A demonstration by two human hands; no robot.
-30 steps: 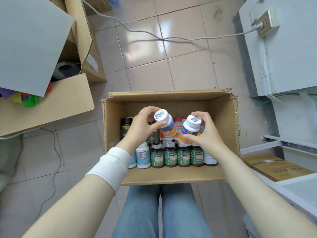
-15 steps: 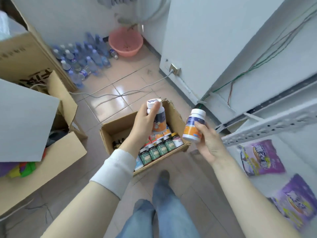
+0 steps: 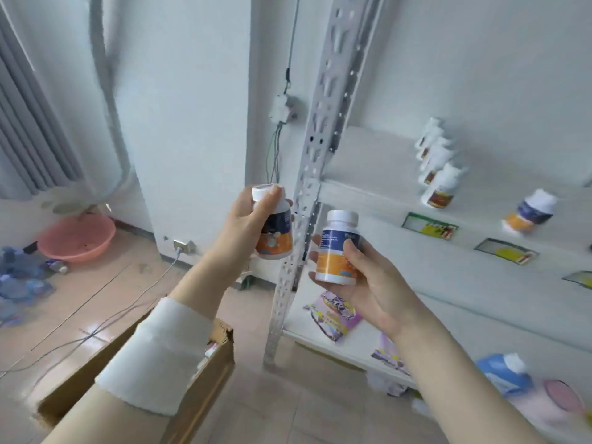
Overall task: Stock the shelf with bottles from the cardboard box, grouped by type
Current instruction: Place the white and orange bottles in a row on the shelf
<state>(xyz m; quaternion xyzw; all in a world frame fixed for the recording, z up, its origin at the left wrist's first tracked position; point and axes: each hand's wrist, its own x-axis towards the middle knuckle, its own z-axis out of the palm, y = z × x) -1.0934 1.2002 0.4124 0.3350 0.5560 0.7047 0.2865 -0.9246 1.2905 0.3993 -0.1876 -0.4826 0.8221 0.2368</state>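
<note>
Low at the far left of the frame a pink basin (image 3: 77, 238) sits on the tiled floor. A blurred heap of water bottles (image 3: 19, 280) lies just left of it. At the foot of the white wall, left of centre, is a wall socket (image 3: 183, 246) with a plug in it.

In the lower left the cardboard box (image 3: 208, 379) stands open on the floor. My left forearm, with its white wristband (image 3: 153, 357), crosses over it and hides most of what is inside.

Just left of centre my left hand (image 3: 246, 225) is raised, fingers and thumb wrapped round the left bottle (image 3: 275, 233). It has a white cap and an orange and dark-blue label, and tilts slightly. It is in front of the shelf's perforated white upright (image 3: 312, 161).

Just right of that post my right hand (image 3: 371, 283) grips the right bottle (image 3: 338, 248), of the same kind and held upright, with my fingers curled round its lower half. The two bottles are near each other but apart.

In the upper right, the shelf board (image 3: 368, 155) carries a row of white bottles (image 3: 437, 177) with red-brown labels. Farther right stands one shelved bottle (image 3: 528, 213) in orange and dark blue like mine, blurred. The level below holds flat packets (image 3: 429, 226). The lowest level holds purple packets (image 3: 336, 315) and, at the lower right, a blue container (image 3: 503, 373).
</note>
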